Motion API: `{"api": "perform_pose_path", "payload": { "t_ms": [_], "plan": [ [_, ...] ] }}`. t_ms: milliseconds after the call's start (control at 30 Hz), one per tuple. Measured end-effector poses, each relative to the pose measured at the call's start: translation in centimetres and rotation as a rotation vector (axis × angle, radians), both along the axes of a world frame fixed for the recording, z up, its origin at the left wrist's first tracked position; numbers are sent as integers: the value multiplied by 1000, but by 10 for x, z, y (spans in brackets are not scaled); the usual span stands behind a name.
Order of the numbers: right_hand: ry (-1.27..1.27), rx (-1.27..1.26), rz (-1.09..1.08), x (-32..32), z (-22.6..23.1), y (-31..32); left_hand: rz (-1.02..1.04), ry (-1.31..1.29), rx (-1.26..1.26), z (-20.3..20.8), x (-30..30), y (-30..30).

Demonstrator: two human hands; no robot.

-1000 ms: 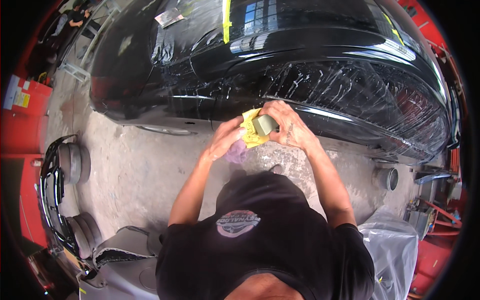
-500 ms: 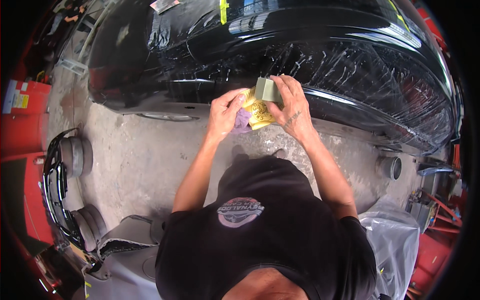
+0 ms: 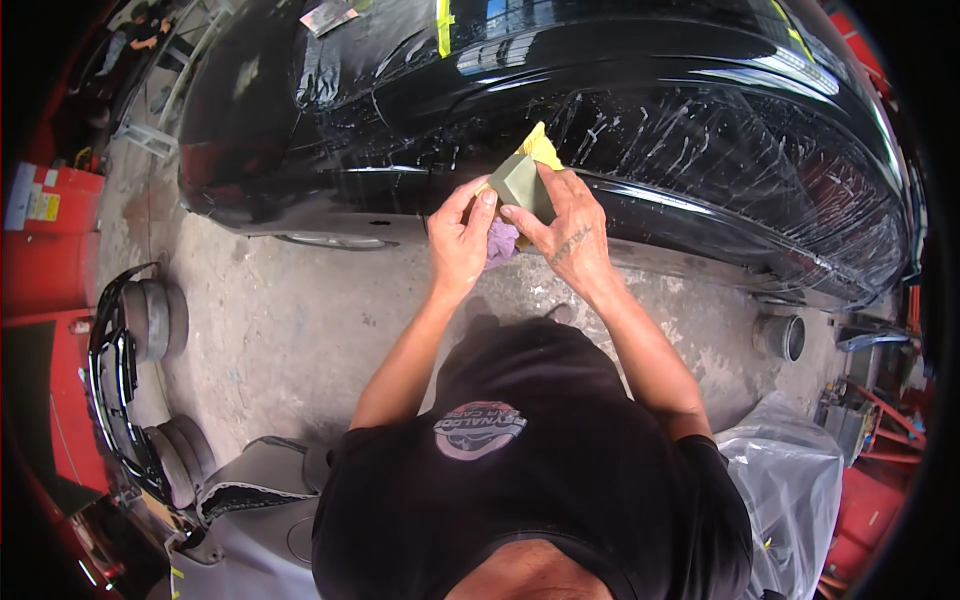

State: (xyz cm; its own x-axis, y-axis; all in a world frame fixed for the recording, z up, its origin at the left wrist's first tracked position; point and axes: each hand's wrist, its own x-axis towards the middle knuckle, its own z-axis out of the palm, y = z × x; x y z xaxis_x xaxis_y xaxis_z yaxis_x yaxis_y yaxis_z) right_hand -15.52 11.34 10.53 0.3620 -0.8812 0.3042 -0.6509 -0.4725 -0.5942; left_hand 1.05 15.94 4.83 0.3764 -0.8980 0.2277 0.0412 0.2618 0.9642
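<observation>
A grey-green sanding block (image 3: 518,186) is held in front of the car's side, with a yellow sheet that looks like sandpaper (image 3: 540,148) behind it, sticking up past its top. My right hand (image 3: 574,235) grips the block from the right, thumb on its near face. On the other side, my left hand (image 3: 460,242) pinches the sheet's edge against the block's left corner. A crumpled purple cloth (image 3: 500,244) hangs below the block beside my left fingers; how it is held is hidden. Beyond both hands is the glossy black car (image 3: 420,190), streaked with whitish wet marks.
A bucket-like cylinder (image 3: 780,337) stands on the concrete floor (image 3: 320,310) at right. Clear plastic sheeting (image 3: 785,480) lies near right. At left are a black curved trim part (image 3: 110,390), stacked round grey parts (image 3: 155,318) and red cabinets (image 3: 55,260). A grey panel (image 3: 245,530) lies near left.
The block has tilted and moved slightly left between my hands. The yellow sheet has shifted behind it and now rises above its top; less of it shows below.
</observation>
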Motion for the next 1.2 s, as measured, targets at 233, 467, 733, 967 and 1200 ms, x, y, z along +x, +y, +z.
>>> {"api": "perform_pose_path", "payload": {
  "t_ms": [233,467,733,967,1200],
  "plan": [
    [-33,24,5,2,2,4,-15,34,-6,-4,2,0],
    [8,-26,15,1,-5,4,-41,95,-12,-5,1,-1],
    [135,-194,11,9,-12,10,-85,173,-1,-6,-2,-7],
    [-83,75,-51,-18,-19,7,-63,401,30,-22,27,-5],
    [-1205,1006,158,-15,-47,-17,-246,525,9,-21,41,-7]
  ]
}}
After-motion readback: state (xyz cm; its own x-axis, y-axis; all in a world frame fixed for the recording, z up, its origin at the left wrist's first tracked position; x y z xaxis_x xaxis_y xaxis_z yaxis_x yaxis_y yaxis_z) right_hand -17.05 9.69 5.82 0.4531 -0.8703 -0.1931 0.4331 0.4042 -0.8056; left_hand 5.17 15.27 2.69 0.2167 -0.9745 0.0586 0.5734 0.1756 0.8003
